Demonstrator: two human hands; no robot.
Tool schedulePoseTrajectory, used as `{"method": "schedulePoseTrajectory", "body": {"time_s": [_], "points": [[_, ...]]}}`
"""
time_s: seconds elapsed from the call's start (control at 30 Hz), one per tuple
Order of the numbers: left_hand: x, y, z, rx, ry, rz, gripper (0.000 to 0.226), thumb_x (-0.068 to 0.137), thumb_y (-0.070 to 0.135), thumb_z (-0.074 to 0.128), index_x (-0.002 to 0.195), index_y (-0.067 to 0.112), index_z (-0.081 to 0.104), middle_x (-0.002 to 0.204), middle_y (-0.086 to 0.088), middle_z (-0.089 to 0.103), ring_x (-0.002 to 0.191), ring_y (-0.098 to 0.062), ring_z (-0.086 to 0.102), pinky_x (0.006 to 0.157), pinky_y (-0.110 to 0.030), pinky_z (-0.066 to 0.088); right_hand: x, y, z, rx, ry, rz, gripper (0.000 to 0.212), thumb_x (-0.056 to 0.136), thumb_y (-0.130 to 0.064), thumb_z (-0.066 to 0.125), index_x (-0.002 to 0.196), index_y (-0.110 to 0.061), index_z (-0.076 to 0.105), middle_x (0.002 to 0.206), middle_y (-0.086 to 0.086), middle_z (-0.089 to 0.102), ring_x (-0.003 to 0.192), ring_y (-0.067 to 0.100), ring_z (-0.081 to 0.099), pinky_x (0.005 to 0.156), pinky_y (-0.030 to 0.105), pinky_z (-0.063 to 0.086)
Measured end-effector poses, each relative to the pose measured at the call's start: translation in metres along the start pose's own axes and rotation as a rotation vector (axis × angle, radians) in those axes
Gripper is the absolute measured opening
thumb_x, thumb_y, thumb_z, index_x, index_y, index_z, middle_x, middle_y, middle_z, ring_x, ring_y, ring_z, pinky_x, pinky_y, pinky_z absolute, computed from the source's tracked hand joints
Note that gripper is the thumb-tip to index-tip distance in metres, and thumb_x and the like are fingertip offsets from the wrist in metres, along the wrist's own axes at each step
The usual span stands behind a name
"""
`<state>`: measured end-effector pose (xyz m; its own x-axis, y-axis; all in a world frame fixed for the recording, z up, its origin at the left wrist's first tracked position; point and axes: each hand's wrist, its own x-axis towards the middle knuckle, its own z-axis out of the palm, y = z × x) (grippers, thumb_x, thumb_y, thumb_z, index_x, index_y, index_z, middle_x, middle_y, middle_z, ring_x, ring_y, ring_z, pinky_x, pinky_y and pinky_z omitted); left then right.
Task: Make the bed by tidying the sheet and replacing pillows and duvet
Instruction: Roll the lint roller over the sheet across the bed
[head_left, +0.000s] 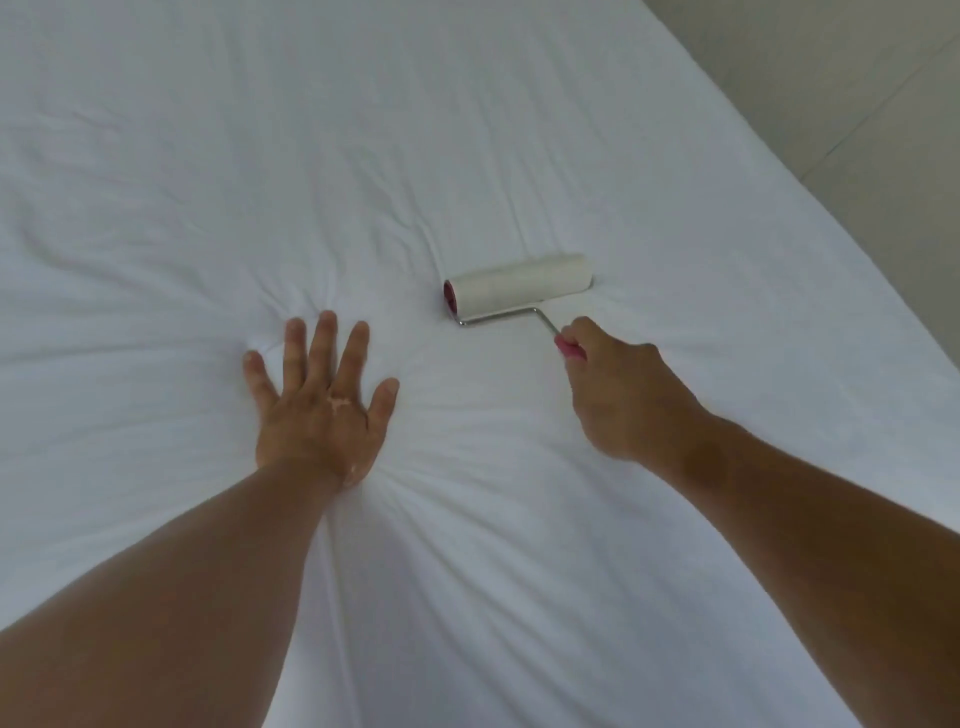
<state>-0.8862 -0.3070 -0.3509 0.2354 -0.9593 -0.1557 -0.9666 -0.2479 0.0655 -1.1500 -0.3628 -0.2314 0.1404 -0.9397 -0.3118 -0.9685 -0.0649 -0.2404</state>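
A white sheet covers the whole bed, with creases fanning out around my hands. My left hand lies flat on the sheet with fingers spread and presses it down. My right hand grips the pink handle of a lint roller. The roller's white drum rests on the sheet just beyond that hand, held by a bent metal wire. No pillows or duvet are in view.
The bed's right edge runs diagonally from the top to the right side of the view. Beyond it lies a pale tiled floor.
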Motion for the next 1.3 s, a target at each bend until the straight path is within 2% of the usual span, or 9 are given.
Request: {"method": "schedulePoseTrajectory", "body": {"time_s": [0.17,0.33,0.43,0.6,0.77,1.0,1.07,1.2,1.3], "points": [[-0.002,0.0,-0.005,0.017,-0.026,0.011,0.074,0.095,0.07,-0.003,0.158,0.035,-0.014,0.168,0.002,-0.018,0.153,-0.026,-0.023,0.119,-0.064,-0.011,-0.12,0.03,-0.002,-0.034,-0.117,0.042,0.016,0.104,-0.041,0.033,0.12,-0.043,0.035,0.08,0.002,0.063,0.073,0.027,0.062,0.063,0.038,0.054],[-0.023,0.013,-0.023,-0.028,-0.088,-0.007,0.071,0.098,0.063,0.002,0.16,0.03,-0.011,0.168,-0.001,-0.017,0.154,-0.029,-0.019,0.12,-0.062,-0.009,-0.072,0.013,-0.003,-0.121,-0.084,0.011,0.007,0.101,-0.025,0.04,0.106,-0.03,0.042,0.092,0.004,0.057,0.084,0.035,0.061,0.061,0.031,0.043],[-0.063,0.03,-0.024,-0.096,-0.11,0.001,0.067,0.1,0.057,0.002,0.16,0.031,-0.012,0.168,-0.004,-0.018,0.154,-0.03,-0.018,0.121,-0.061,-0.006,-0.038,-0.002,-0.008,-0.207,-0.141,-0.062,0.021,0.096,-0.014,0.04,0.116,-0.016,0.046,0.109,0.0,0.054,0.074,0.026,0.05,0.068,0.031,0.038],[-0.131,0.057,-0.014,-0.158,-0.078,0.056,0.062,0.101,0.056,0.004,0.159,0.038,-0.013,0.168,-0.003,-0.017,0.154,-0.029,-0.017,0.121,-0.059,-0.009,-0.112,0.023,-0.001,-0.014,-0.093,0.038,0.013,0.101,-0.025,0.039,0.113,-0.028,0.045,0.089,0.006,0.059,0.075,0.03,0.058,0.069,0.039,0.054],[-0.129,0.059,0.001,-0.125,-0.051,0.054,0.062,0.099,0.059,-0.001,0.157,0.041,-0.016,0.168,-0.002,-0.02,0.153,-0.028,-0.022,0.12,-0.06,-0.012,-0.227,0.051,0.012,-0.01,-0.176,0.107,0.016,0.105,-0.04,0.033,0.12,-0.042,0.033,0.07,0.001,0.06,0.058,0.02,0.058,0.051,0.035,0.05],[-0.127,0.06,0.004,-0.103,-0.07,0.062,0.063,0.099,0.058,0.002,0.157,0.04,-0.015,0.167,-0.003,-0.021,0.152,-0.03,-0.023,0.12,-0.061,-0.013,-0.188,0.037,0.011,-0.051,-0.16,0.14,0.014,0.103,-0.034,0.036,0.116,-0.034,0.043,0.088,0.009,0.058,0.082,0.035,0.06,0.069,0.038,0.051],[-0.127,0.06,0.003,-0.098,-0.071,0.063,0.064,0.099,0.058,0.003,0.157,0.04,-0.013,0.168,-0.002,-0.019,0.153,-0.029,-0.022,0.12,-0.061,-0.011,-0.161,0.032,0.011,-0.052,-0.167,0.118,0.015,0.101,-0.026,0.039,0.113,-0.03,0.045,0.093,0.008,0.057,0.086,0.034,0.058,0.065,0.034,0.045],[-0.128,0.057,-0.001,-0.095,-0.084,0.074,0.065,0.098,0.06,0.004,0.158,0.04,-0.012,0.168,-0.001,-0.019,0.153,-0.028,-0.021,0.121,-0.06,-0.01,-0.181,0.04,0.01,-0.071,-0.189,0.09,0.016,0.101,-0.025,0.039,0.116,-0.028,0.044,0.097,0.009,0.06,0.082,0.029,0.057,0.059,0.032,0.044],[-0.139,0.056,-0.005,-0.071,-0.087,0.097,0.066,0.098,0.061,0.003,0.158,0.038,-0.013,0.168,-0.002,-0.019,0.153,-0.028,-0.02,0.121,-0.058,-0.011,-0.248,0.059,0.014,-0.015,-0.19,0.113,0.011,0.104,-0.033,0.035,0.114,-0.035,0.039,0.082,0.005,0.059,0.068,0.024,0.058,0.054,0.034,0.046]]}}
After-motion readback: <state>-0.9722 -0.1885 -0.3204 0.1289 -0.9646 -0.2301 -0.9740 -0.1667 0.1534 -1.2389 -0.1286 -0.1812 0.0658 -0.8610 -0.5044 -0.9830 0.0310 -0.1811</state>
